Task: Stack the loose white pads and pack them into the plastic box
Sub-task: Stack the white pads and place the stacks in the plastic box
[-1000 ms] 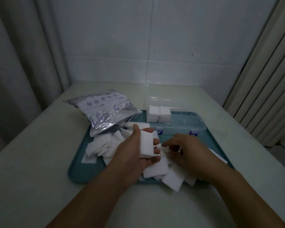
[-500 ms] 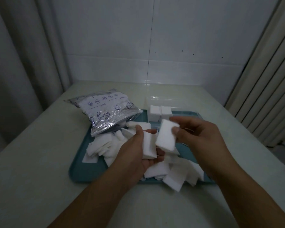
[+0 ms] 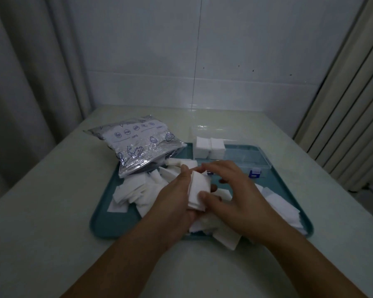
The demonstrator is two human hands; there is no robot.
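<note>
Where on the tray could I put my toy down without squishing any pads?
The tray's near-left corner is bare, in front of the loose pads. Another bare strip lies between the bag and the plastic box. The middle and right are crowded.

Person, head view: two bare forearms entering from the lower edge. Left hand (image 3: 177, 203) and right hand (image 3: 241, 201) ungloved. No sleeves reach the wrists; nails short and unpainted where they show. Rest of the body out of view.
</note>
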